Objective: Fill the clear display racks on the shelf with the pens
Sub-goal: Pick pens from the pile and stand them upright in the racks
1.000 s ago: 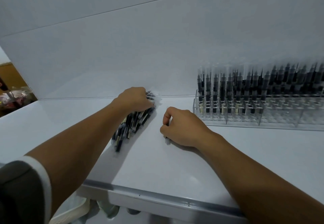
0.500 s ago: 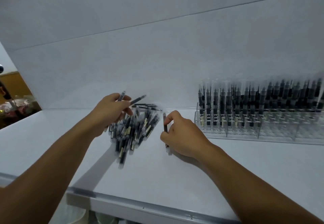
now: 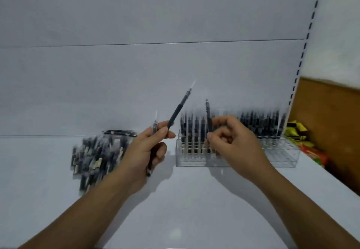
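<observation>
Shelf (image 3: 194,209): three pens (image 3: 176,112) aloft, one heap (image 3: 95,157)

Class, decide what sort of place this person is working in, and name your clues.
Probably a shop: white shelf with a slotted upright, a clear display rack stocked with pens, and bright packaged goods beside it.

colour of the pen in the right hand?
The pen in the right hand is black; head view.

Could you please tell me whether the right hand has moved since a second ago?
Yes. The right hand, pinching a dark pen, went from the white shelf left of the clear plastic rack to in front of its left end.
</observation>
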### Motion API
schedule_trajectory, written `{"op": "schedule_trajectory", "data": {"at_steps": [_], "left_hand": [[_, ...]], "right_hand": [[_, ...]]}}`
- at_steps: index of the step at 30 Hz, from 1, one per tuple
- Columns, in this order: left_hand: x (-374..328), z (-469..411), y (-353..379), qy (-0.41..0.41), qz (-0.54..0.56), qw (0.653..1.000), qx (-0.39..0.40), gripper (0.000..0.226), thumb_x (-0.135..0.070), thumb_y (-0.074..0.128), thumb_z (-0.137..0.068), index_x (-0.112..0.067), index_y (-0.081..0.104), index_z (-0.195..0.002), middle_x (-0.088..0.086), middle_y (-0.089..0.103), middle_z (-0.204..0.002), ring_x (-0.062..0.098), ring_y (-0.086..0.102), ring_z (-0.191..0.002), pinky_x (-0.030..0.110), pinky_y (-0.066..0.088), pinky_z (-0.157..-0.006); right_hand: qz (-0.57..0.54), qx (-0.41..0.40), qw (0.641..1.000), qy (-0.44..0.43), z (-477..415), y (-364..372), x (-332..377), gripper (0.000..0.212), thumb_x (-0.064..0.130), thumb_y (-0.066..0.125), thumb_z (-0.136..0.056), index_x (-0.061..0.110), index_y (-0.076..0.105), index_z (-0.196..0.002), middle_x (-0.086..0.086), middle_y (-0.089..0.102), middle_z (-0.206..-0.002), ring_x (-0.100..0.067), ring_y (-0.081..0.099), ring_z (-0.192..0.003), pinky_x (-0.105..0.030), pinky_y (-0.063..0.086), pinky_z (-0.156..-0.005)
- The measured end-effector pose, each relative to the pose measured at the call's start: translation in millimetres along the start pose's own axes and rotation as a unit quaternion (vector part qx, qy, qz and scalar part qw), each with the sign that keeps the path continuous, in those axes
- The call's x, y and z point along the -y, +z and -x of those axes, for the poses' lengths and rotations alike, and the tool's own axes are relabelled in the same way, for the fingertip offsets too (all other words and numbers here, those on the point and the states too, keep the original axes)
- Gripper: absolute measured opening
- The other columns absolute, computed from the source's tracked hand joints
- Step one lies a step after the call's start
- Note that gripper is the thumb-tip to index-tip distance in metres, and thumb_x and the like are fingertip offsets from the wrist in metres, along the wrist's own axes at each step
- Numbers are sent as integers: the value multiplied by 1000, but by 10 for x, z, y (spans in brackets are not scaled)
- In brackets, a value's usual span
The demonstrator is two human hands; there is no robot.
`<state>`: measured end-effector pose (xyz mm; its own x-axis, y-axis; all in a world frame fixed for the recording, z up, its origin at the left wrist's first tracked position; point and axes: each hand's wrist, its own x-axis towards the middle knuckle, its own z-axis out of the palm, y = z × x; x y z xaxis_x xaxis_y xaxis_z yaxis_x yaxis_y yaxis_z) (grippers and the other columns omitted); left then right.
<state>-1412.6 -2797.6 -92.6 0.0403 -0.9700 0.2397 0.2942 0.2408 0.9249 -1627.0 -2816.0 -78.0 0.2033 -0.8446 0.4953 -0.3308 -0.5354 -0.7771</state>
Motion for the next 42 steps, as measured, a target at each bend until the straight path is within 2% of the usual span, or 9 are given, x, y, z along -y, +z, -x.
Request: {"op": "schedule_trajectory", "data": {"at_steps": [1, 3, 5, 7, 11, 18, 28, 33, 42], "left_hand": [[34, -35, 105, 0, 12, 1000, 10, 34, -30, 65, -79, -15, 65, -110, -3, 67, -83, 6, 38, -41, 16, 30, -34], [103, -111, 314, -9, 31, 999, 36, 33, -30, 64, -80, -12, 62, -108, -5, 65, -71, 5, 37, -37, 15, 28, -31], [157, -181, 526, -22, 48, 996, 67, 32, -31, 62, -81, -13, 59, -108, -7, 62, -65, 5, 37, -37, 14, 27, -30], [207, -251, 718, -26, 75, 992, 96, 33, -29, 62, -81, -13, 59, -110, -5, 63, -70, 6, 38, -38, 15, 28, -31], [426, -279, 923, -31, 127, 986, 106, 33, -24, 60, -82, -10, 57, -111, 0, 62, -73, 7, 39, -41, 17, 29, -33], [687, -229, 853, -25, 136, 986, 95, 29, -24, 63, -78, -15, 67, -105, 1, 64, -74, 7, 41, -43, 16, 31, -34], [690, -212, 890, -25, 122, 984, 124, 18, -25, 65, -76, -25, 76, -90, 1, 65, -75, 7, 43, -42, 16, 32, -36], [689, -212, 883, -25, 123, 985, 122, 18, -24, 65, -78, -24, 75, -93, 1, 66, -76, 7, 44, -43, 16, 32, -35], [696, -210, 890, -25, 111, 986, 120, 19, -25, 65, -77, -27, 76, -91, 0, 66, -75, 6, 44, -43, 16, 32, -36]], "right_hand": [[-10, -21, 1000, 15, 24, -127, -44, 19, 18, 62, -93, 33, 53, -100, -12, 65, -76, -27, 66, -76, -41, 56, -66], [-29, -68, 996, 39, 42, -368, -128, 15, 14, 59, -95, 26, 52, -99, -21, 67, -82, -18, 68, -73, -31, 53, -60], [-38, -104, 992, 56, 19, -567, -175, 10, 14, 58, -96, 22, 53, -99, -11, 73, -80, -8, 69, -70, -26, 49, -60], [-56, -131, 987, 71, -22, -708, -200, 5, 15, 58, -97, 15, 54, -101, -5, 75, -81, -11, 71, -72, -31, 52, -62], [-38, -166, 983, 65, -105, -839, -230, 7, 16, 62, -94, 10, 57, -95, -15, 72, -84, -21, 71, -75, -32, 55, -67], [80, -131, 985, 77, -295, -767, -410, 9, 21, 68, -90, 19, 59, -89, -11, 68, -92, -29, 68, -92, -52, 55, -82], [170, -91, 977, 86, -456, -762, -523, 11, 26, 70, -88, 18, 65, -93, -4, 70, -88, -22, 68, -88, -46, 56, -83], [223, -27, 968, 114, -488, -695, -596, 13, 29, 72, -87, 19, 64, -89, 1, 67, -84, -16, 63, -81, -30, 50, -70], [319, 27, 939, 129, -445, -750, -596, 25, 38, 70, -87, 22, 63, -69, 8, 56, -62, -7, 49, -57, -24, 35, -54]]}}
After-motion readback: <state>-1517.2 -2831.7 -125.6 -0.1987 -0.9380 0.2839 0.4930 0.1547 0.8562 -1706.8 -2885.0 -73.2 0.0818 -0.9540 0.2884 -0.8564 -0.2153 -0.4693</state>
